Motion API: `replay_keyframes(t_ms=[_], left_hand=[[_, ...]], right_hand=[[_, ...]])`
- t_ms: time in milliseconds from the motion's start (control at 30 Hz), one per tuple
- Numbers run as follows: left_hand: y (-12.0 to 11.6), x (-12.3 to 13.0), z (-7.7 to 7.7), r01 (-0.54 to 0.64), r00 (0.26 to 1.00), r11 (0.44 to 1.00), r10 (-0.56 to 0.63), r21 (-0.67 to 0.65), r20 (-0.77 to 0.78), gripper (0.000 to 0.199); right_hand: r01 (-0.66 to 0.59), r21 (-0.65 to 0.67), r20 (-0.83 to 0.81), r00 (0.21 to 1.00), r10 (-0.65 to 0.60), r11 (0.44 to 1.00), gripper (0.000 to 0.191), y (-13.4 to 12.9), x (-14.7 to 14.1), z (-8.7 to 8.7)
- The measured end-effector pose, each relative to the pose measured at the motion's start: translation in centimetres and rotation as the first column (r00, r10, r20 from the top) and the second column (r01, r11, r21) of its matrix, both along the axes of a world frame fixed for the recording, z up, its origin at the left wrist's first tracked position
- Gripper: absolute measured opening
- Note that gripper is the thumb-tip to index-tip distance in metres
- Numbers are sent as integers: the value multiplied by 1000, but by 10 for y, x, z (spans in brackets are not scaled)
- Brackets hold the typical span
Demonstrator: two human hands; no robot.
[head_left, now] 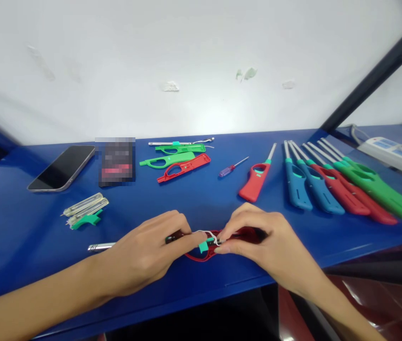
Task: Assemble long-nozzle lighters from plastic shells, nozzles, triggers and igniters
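An opened red lighter half-shell (201,258) lies near the front edge of the blue shelf, between my hands. My left hand (151,246) is closed on its left part, thumb and fingers pressing beside the green trigger (203,246). Out past the left wrist sticks the lighter's metal tube (100,247). A thin white wire (212,233) loops over the middle of the shell. My right hand (257,234) pinches at the wire's end, by a small black part (218,242) in the shell. Fingers hide much of the inside.
Behind my hands lie loose green shell halves (172,160), a red half (186,168), a screwdriver (232,167) and a red lighter (256,181). Several lighters (332,189) line the right. Leftward are a phone (63,168), a blurred dark packet (117,163) and clear fuel tanks (86,208).
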State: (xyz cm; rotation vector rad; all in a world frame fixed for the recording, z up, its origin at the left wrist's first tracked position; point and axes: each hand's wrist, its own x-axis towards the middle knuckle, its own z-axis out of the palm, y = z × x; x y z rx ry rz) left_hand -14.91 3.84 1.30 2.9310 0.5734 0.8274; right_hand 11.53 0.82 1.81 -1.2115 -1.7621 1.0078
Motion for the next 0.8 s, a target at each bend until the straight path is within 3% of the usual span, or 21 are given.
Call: replay_keyframes(t_ms=[367,800], left_hand=[[0,-2,-5,14,1000,999,-13,-44,22,46],[-2,6,4,7,999,1000,-6,-2,32,34]], right_hand=[[-21,63,-1,1000,21,998,13,-1,-2,0],[-85,233,53,996,74,969,14,2,-3,-3]])
